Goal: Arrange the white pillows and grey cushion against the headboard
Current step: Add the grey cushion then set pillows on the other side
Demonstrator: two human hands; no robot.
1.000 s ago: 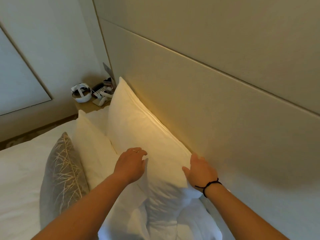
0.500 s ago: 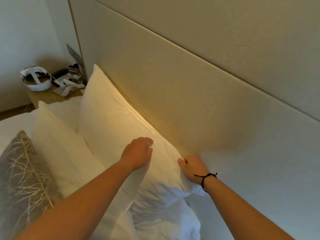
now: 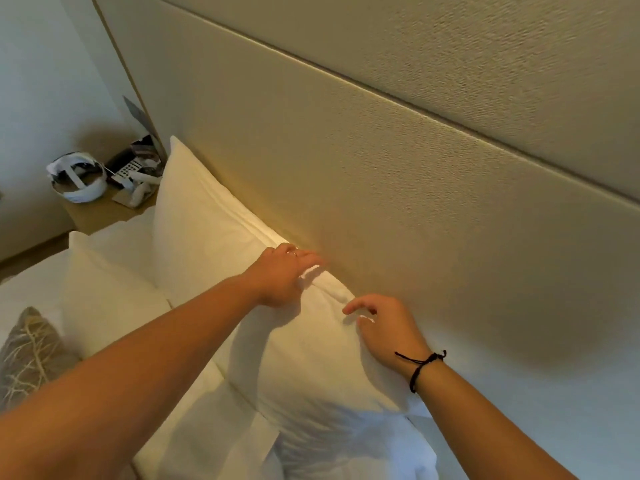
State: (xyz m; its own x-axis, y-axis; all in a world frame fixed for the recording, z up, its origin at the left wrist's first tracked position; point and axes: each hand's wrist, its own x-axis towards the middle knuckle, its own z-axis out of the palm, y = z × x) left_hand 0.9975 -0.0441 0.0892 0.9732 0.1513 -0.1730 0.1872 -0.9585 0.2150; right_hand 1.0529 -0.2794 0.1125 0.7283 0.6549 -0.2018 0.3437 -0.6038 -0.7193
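A large white pillow (image 3: 214,237) stands upright along the beige headboard (image 3: 381,168). My left hand (image 3: 282,277) pinches this pillow's top edge, fingers curled over it close to the headboard. My right hand (image 3: 384,329) rests on the pillow's face a little nearer to me, fingers loosely bent and holding nothing. A second, smaller white pillow (image 3: 110,296) leans in front of the large one on the left. The grey cushion (image 3: 27,351) with a pale branch pattern stands at the far left edge, partly cut off.
A wooden nightstand (image 3: 100,209) beyond the pillows carries a white headset (image 3: 78,181) and a phone (image 3: 128,169). Crumpled white bedding (image 3: 346,452) lies below the large pillow. The white wall meets the headboard at the left.
My left hand has moved from the pillow's face up to its top edge. My right hand has let go of the pillow's side and now lies on its face.
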